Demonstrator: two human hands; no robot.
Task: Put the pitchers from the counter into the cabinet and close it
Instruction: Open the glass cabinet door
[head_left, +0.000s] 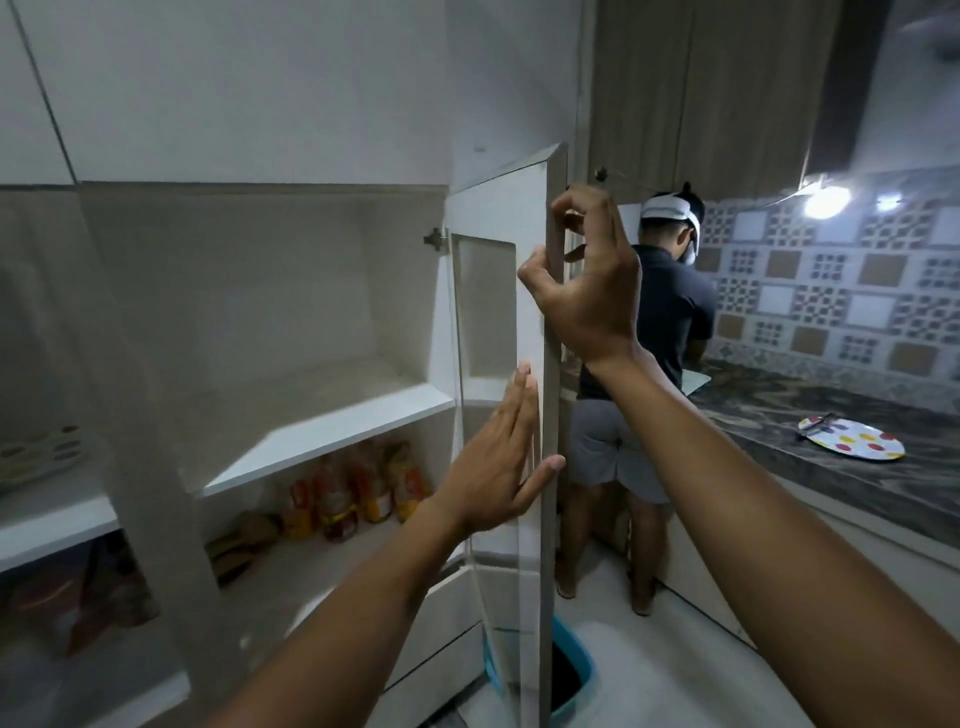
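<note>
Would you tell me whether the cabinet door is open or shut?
Open: the cabinet door stands edge-on, shelves exposed, both hands on it.

Place: a home kitchen.
Storage: a white wall cabinet (291, 291) with its glass-panelled door (498, 322) open, and food packets (358, 493) on its lower shelf.
Walls: patterned tiles (831, 291) behind a dark marbled desk (883, 457).
Tableware: a dotted plate (852, 444) on the desk.
Floor: a blue bin (569, 670).
Company: another person (654, 364) standing at the desk.
</note>
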